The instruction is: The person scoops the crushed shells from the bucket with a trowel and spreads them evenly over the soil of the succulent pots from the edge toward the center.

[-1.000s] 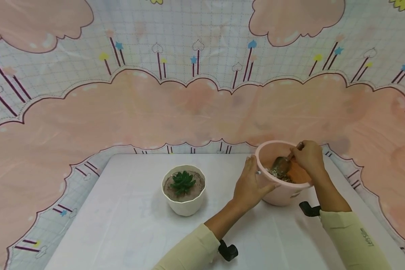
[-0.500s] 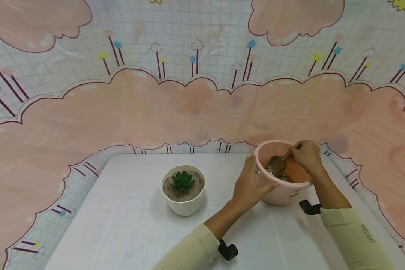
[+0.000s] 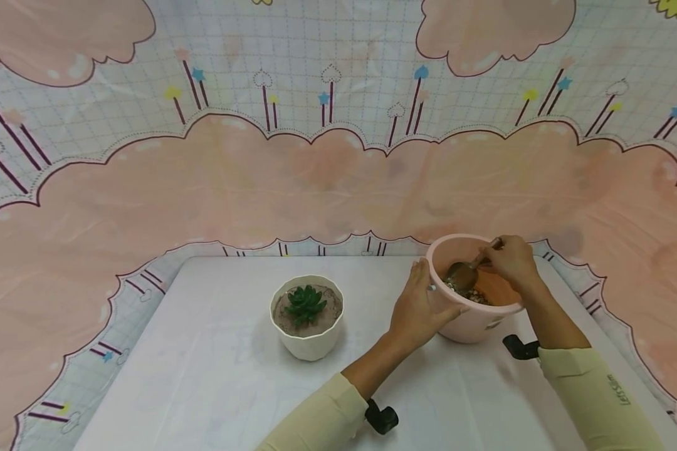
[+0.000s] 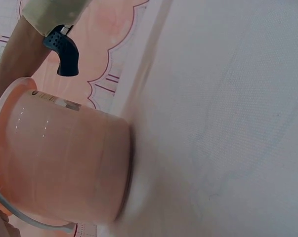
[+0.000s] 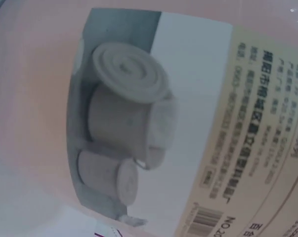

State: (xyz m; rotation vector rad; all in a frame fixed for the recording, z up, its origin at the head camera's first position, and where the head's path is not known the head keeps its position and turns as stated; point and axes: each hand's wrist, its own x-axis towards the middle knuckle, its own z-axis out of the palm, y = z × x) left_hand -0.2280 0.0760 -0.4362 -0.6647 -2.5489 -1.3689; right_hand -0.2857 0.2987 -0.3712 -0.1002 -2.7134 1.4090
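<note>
Two sleeves [image 3: 592, 394]: nearest us, pale yellow-green, ending short of the wrists, with small dark lettering on the right one.
Black wrist pieces [image 3: 382, 418]: stubby and bent; we see one by each cuff.
White pot [image 3: 310, 347]: upright on the table, to the left of the left hand and apart from it, with a many-sided rim.
Plant [image 3: 306, 304]: a green rosette, set mid-pot in grey-brown soil [image 3: 331, 308].
Left hand [image 3: 417, 316]: we find it spread against the outside of the bucket, thumb and fingers apart, thumb across the near wall, fingers up the left side by the rim.
Bucket [image 3: 465, 326]: pink, on the right part of the table near its far edge; the left wrist view shows us a pale handle [image 4: 20, 213] along its wall.
Label [image 5: 188, 98]: on the bucket's outer wall, printed with grey containers, a barcode and text partly too blurred for us to read.
Loose mix [image 3: 476, 297]: dark and pale bits low in the bucket; we cannot tell what it is.
Spoon [image 3: 462, 275]: slanted, its bowl inside the bucket by the mix, handle rising rightward.
Right hand [image 3: 510, 264]: at the bucket's right rim, fingers clamped on the spoon's handle.
Table [image 3: 203, 351]: white, beneath pot and bucket.
Backdrop [image 3: 316, 188]: farthest from us, pink clouds over a pale grid.
</note>
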